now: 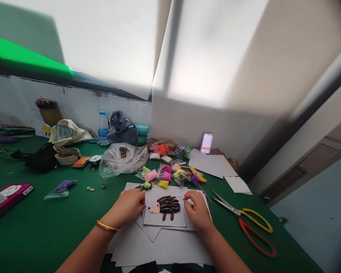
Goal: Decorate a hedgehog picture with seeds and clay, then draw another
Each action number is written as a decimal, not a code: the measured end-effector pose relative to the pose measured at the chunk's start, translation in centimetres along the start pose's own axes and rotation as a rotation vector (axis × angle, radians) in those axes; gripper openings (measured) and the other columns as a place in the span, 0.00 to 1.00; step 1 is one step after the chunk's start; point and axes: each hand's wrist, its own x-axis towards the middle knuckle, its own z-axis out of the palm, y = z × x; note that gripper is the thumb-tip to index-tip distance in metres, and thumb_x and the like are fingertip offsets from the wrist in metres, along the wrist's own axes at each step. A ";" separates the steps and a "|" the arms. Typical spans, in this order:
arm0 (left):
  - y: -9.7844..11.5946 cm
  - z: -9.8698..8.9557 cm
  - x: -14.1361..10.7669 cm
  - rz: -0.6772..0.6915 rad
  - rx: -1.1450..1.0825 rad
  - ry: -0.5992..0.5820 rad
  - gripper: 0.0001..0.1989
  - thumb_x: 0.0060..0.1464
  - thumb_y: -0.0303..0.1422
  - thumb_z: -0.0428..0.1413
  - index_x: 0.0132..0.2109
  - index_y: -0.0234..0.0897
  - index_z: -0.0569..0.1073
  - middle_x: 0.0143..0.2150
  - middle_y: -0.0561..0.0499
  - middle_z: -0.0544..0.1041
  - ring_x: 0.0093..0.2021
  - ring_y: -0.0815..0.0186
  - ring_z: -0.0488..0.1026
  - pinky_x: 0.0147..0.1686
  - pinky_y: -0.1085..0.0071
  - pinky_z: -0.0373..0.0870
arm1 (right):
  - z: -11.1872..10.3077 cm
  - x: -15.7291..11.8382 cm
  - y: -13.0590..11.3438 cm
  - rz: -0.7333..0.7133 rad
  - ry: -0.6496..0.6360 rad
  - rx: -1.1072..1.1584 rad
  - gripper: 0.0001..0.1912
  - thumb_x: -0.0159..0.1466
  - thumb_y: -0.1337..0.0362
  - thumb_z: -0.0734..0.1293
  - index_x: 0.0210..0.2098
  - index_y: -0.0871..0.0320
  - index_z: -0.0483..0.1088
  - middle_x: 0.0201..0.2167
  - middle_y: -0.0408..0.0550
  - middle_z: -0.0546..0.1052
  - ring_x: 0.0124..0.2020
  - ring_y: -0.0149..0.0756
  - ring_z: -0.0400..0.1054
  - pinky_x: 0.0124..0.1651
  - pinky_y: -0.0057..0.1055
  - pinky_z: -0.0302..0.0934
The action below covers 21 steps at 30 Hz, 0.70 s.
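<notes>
A small white card [165, 219] lies on loose white paper sheets [159, 248]. It carries a clay hedgehog picture [166, 207] with a pink face, dark striped spines and brown legs. My left hand [127, 206] sits at the card's left edge, fingers curled, with a gold bangle on the wrist. My right hand [197, 211] sits at the card's upper right edge, its fingertips on or beside the card. Whether either hand grips the card is hard to tell. Some dark bits lie just above my left fingers.
Bagged lumps of coloured clay [170, 175] lie beyond the card. Yellow-and-red handled scissors [244, 222] rest on the green table [45, 235] to the right. Further back stand a crumpled plastic bag [122, 160], a water bottle [103, 129] and a dark bag [122, 129].
</notes>
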 end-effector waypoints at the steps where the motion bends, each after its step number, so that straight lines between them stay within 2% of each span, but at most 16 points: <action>1: 0.1 -0.1 0.0 -0.012 -0.014 0.004 0.05 0.51 0.27 0.56 0.30 0.42 0.76 0.36 0.51 0.78 0.40 0.58 0.74 0.40 0.67 0.61 | 0.0 0.0 0.0 -0.005 0.003 0.003 0.06 0.61 0.67 0.61 0.33 0.53 0.70 0.38 0.49 0.75 0.46 0.45 0.67 0.49 0.41 0.62; 5: 1.0 0.0 0.3 -0.049 -0.104 0.061 0.05 0.54 0.28 0.56 0.36 0.41 0.76 0.34 0.51 0.79 0.38 0.60 0.75 0.38 0.69 0.62 | 0.2 -0.1 -0.2 -0.032 0.001 0.019 0.06 0.63 0.66 0.62 0.34 0.53 0.70 0.39 0.49 0.75 0.45 0.44 0.67 0.49 0.40 0.63; 8: 2.8 0.8 0.5 0.028 -0.274 0.178 0.08 0.56 0.29 0.54 0.42 0.42 0.76 0.36 0.50 0.80 0.39 0.60 0.75 0.38 0.69 0.64 | 0.1 -0.2 -0.7 -0.096 -0.018 0.052 0.06 0.64 0.66 0.62 0.35 0.53 0.71 0.39 0.49 0.75 0.45 0.44 0.67 0.50 0.41 0.62; 10: 4.2 1.7 0.5 0.129 -0.454 0.222 0.07 0.58 0.30 0.52 0.36 0.41 0.76 0.35 0.51 0.80 0.38 0.63 0.75 0.38 0.70 0.66 | 0.0 -0.3 -1.2 -0.154 -0.061 0.098 0.06 0.65 0.64 0.63 0.37 0.52 0.72 0.39 0.49 0.76 0.45 0.43 0.68 0.50 0.40 0.62; 13: 6.0 3.4 0.6 0.128 -0.733 0.216 0.05 0.57 0.31 0.53 0.34 0.40 0.72 0.32 0.53 0.78 0.31 0.66 0.75 0.32 0.73 0.68 | -0.2 -0.3 -1.8 -0.200 -0.140 0.182 0.05 0.65 0.60 0.66 0.38 0.52 0.73 0.36 0.47 0.76 0.42 0.41 0.69 0.47 0.38 0.63; 16: 6.9 5.0 0.8 0.095 -0.954 0.135 0.04 0.56 0.33 0.54 0.35 0.39 0.71 0.30 0.54 0.77 0.24 0.69 0.73 0.23 0.75 0.66 | -0.3 -0.4 -2.0 -0.146 -0.178 0.247 0.06 0.65 0.58 0.67 0.35 0.52 0.74 0.32 0.45 0.76 0.37 0.39 0.70 0.43 0.35 0.64; 21: 6.7 6.0 1.0 0.103 -0.909 0.170 0.04 0.56 0.33 0.56 0.35 0.38 0.74 0.33 0.53 0.79 0.25 0.70 0.73 0.26 0.75 0.67 | -0.1 -0.6 -2.0 -0.027 -0.203 0.337 0.06 0.65 0.59 0.67 0.34 0.52 0.75 0.33 0.44 0.76 0.38 0.38 0.71 0.43 0.33 0.64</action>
